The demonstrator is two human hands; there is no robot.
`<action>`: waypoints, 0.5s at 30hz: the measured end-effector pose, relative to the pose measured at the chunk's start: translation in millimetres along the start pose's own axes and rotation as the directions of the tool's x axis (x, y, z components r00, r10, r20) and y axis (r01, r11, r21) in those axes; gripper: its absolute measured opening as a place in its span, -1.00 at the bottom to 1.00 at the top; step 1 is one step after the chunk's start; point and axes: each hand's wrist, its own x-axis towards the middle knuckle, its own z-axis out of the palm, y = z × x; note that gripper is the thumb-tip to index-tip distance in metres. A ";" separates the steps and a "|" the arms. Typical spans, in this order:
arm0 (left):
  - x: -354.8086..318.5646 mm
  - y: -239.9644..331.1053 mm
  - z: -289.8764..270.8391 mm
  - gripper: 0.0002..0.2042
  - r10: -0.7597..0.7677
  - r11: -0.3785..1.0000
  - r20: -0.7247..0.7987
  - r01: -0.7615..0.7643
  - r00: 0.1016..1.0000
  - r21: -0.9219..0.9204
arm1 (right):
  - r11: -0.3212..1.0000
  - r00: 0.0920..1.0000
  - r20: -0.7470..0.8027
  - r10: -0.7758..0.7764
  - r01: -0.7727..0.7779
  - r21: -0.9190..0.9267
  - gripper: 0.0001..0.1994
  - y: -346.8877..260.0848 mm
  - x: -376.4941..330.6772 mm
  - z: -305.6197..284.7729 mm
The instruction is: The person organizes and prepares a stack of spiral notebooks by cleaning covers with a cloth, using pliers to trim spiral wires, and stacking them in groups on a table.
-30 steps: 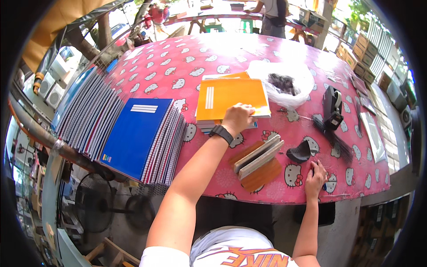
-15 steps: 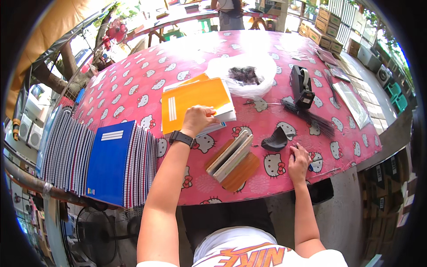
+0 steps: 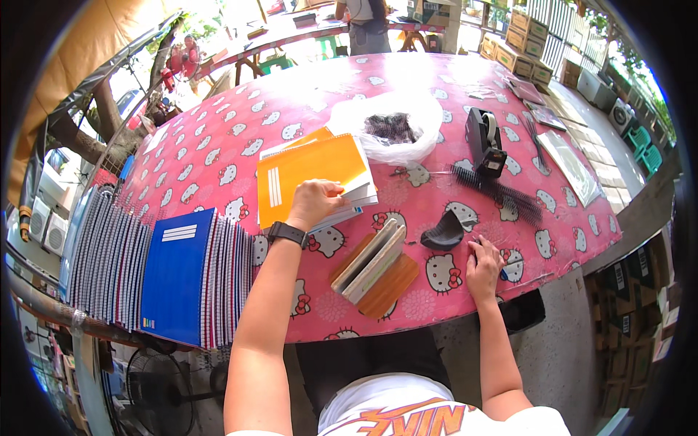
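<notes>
My left hand, a dark watch on its wrist, has its fingers curled closed at the lower right corner of an orange spiral notebook. White pages show at that corner, and more notebooks lie beneath it. My right hand rests on the table near its front edge, fingers stretched and apart, holding nothing. Just left of those fingers sits a black curved piece. Between my hands stands a wooden jig with upright slats on a brown base.
Stacked spiral notebooks with a blue cover stand at the left. A white plastic bag holds dark pieces. To the right are a black tape dispenser, black binding coils and clear plastic packs. Another person stands beyond the pink-covered table.
My left hand has slid slightly toward me and left along the orange notebook's corner, its fingers more curled. The whole view has shifted a little; my right hand stays in place.
</notes>
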 end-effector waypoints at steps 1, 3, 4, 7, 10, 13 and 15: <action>0.3 1.2 -0.6 -0.70 -0.021 1.000 0.008 0.021 1.000 -0.021 | 1.000 1.000 0.001 0.001 -0.001 -0.001 -0.70 0.8 -0.1 -0.5; 0.9 3.9 -0.7 -0.71 -0.042 0.998 0.015 0.043 0.999 -0.045 | 1.000 1.000 0.000 0.000 0.000 -0.006 -0.70 3.7 -0.6 0.1; 0.9 3.8 -0.8 -0.74 -0.027 0.998 0.011 0.027 1.000 -0.056 | 1.000 1.000 -0.001 -0.001 0.001 -0.006 -0.69 4.4 -0.5 0.5; 0.9 2.6 2.0 -0.78 0.004 0.999 -0.086 -0.007 0.996 -0.040 | 1.000 1.000 -0.008 -0.003 0.003 0.016 -0.69 5.7 0.8 -0.5; 3.7 -3.5 -6.0 -0.81 0.032 0.996 -0.346 -0.003 0.938 0.086 | 0.995 0.983 -0.173 -0.067 0.054 -0.080 -0.69 -5.5 0.4 -2.6; 1.6 0.2 -48.6 -0.87 0.050 0.983 -0.629 0.074 0.776 0.169 | 0.968 0.963 -0.217 -0.160 0.195 0.156 -0.66 -35.2 5.3 -29.2; -8.4 33.7 -87.8 -0.89 0.119 0.975 -0.721 0.055 0.682 0.213 | 0.900 0.970 -0.187 -0.155 0.217 0.377 -0.69 -52.5 13.2 -41.3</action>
